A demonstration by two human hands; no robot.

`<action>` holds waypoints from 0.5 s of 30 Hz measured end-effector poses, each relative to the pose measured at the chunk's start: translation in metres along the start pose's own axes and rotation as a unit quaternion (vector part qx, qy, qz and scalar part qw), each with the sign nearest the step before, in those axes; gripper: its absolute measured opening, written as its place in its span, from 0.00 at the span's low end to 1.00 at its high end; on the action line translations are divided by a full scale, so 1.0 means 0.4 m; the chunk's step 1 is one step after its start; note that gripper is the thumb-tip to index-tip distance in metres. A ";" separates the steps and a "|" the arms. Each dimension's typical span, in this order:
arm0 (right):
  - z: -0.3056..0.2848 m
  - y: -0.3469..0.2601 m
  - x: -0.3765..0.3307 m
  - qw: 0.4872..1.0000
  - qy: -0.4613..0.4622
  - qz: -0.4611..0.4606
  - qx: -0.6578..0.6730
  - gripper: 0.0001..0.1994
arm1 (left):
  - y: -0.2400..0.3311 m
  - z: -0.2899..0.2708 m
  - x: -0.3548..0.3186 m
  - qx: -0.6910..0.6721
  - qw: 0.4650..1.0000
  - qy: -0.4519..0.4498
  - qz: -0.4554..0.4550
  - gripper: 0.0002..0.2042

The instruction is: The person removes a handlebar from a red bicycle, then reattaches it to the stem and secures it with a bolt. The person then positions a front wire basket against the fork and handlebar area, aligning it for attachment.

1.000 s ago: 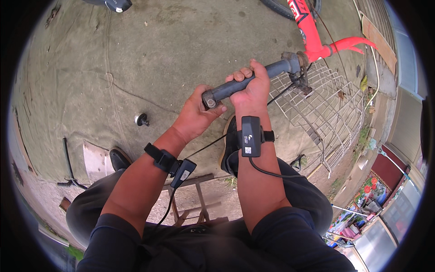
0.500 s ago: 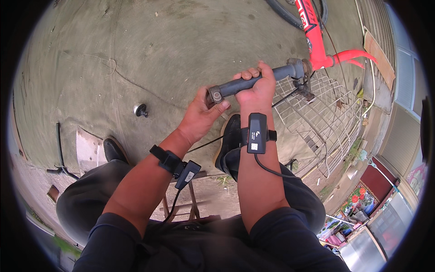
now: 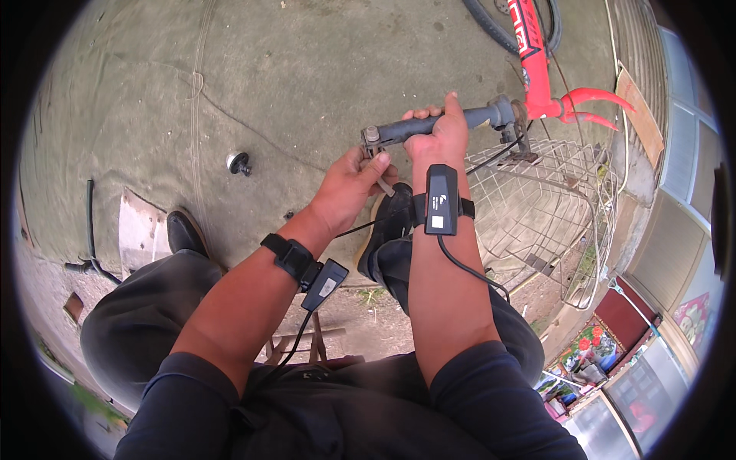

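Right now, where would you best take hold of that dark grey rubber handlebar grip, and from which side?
Wrap the dark grey rubber handlebar grip around its middle, coming from below, as the right hand does. It is a long round bar lying level, so fingers close around it; the left hand works at its free end.

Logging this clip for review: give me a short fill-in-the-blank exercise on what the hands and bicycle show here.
1. The right hand is closed around the dark handlebar ____ of the bicycle.
2. The left hand has its fingertips at the ____ of the handlebar.
3. The bicycle frame is ____ in colour.
4. A wire ____ lies right of the forearms on the concrete ground.

Missing words: grip; end; red; basket
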State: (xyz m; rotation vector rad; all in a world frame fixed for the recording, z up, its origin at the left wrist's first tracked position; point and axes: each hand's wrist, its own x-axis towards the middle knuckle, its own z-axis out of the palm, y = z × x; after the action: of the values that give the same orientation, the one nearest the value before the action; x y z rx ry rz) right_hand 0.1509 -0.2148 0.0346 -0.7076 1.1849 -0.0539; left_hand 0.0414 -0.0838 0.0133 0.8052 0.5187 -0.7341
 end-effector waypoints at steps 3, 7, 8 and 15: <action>0.002 0.002 0.001 1.000 0.004 -0.005 -0.010 0.21 | 0.005 0.006 -0.003 -0.013 1.000 0.017 -0.001 0.20; 0.002 0.003 0.002 1.000 0.005 -0.006 -0.011 0.22 | 0.012 -0.001 -0.013 -0.036 0.999 0.017 0.006 0.25; 0.001 0.003 0.002 1.000 0.001 -0.006 -0.011 0.22 | 0.014 -0.006 -0.016 -0.047 0.999 0.016 0.010 0.26; 0.000 0.001 0.001 1.000 0.000 0.002 0.010 0.23 | 0.040 -0.052 -0.017 -0.020 0.999 0.035 0.029 0.20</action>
State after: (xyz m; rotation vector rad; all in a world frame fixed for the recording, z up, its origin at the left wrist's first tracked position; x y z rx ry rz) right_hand 0.1511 -0.2145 0.0342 -0.6881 1.1851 -0.0616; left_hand 0.0460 -0.0573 0.0127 0.8077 0.5690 -0.6430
